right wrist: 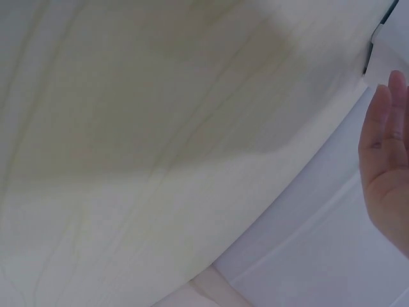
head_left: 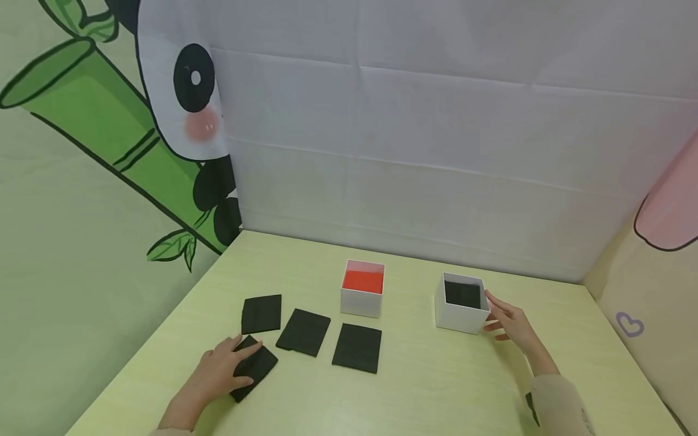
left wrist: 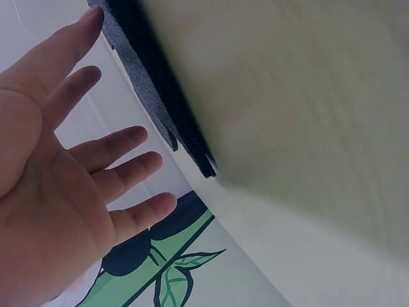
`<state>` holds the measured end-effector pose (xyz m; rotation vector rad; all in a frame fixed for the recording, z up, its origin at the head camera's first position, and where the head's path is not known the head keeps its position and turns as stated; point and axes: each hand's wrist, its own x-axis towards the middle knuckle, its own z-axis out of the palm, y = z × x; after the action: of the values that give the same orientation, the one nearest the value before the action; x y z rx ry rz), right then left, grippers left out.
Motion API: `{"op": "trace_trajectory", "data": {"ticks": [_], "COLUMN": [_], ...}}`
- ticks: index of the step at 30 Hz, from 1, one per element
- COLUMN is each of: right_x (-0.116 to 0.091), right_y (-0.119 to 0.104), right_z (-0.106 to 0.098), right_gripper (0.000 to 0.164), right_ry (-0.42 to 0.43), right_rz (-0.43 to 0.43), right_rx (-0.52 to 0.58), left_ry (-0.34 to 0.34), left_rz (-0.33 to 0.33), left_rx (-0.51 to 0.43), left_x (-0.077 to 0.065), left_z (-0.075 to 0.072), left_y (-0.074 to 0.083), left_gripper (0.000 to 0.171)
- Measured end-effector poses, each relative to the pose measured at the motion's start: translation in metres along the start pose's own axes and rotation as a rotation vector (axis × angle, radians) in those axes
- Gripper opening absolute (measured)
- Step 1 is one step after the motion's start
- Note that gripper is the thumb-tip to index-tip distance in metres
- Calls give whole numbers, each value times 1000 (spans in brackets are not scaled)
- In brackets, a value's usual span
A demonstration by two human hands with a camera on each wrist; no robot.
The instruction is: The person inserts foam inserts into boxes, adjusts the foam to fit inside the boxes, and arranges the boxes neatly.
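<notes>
My left hand (head_left: 219, 367) lies over a black square piece (head_left: 259, 367) at the front left, its fingers spread. In the left wrist view, the fingers of that hand (left wrist: 70, 173) are extended beside dark, flat edges (left wrist: 172, 96). On the right, my right hand (head_left: 511, 324) is at the right side of a white box (head_left: 455, 319), fingertips at its wall. Inside that box shows a black surface (head_left: 463, 295). Only part of my right hand (right wrist: 386, 160) shows in the right wrist view, fingers fairly straight; whether it presses the box is unclear.
Three more black squares (head_left: 357, 348) lie flat near the left hand. Behind them stands another white box (head_left: 361, 304) with a red surface (head_left: 363, 281) inside. A small dark piece (head_left: 531, 408) is partly hidden by the right sleeve. A white curtain borders the table's far edge.
</notes>
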<state>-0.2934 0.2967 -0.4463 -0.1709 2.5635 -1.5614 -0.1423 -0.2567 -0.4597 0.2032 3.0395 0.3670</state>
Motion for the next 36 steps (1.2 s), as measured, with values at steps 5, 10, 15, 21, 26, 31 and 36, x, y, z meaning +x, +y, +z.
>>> {"op": "trace_trajectory", "data": {"ticks": [5,10,15,21,26,31,36], "right_x": [-1,0,1,2,1,1,1], "right_y": [-1,-1,2,5,5,5,4], "right_z": [0,0,0,0,0,0,0], "right_gripper": [50,51,51,51,52,51,51], "right_ry": [-4,-6,-4,-4,-6,-3,-1], "right_rz": [0,0,-8,-10,-13,-7,-3], "right_rx": [0,5,3,10,6,5,6], "left_ry": [-49,-109,-114,-75,-44,26,68], "left_rz": [-28,-53,-53,-60,-76,-58,-53], "left_rx": [22,26,2,8,-7,38,53], "left_x": [3,5,3,2,1,0,0], "left_z": [0,-1,-3,-2,0,0,-3], "left_y": [-3,-3,-1,0,1,1,-1], "left_gripper": [63,59,57,58,60,64,66]}}
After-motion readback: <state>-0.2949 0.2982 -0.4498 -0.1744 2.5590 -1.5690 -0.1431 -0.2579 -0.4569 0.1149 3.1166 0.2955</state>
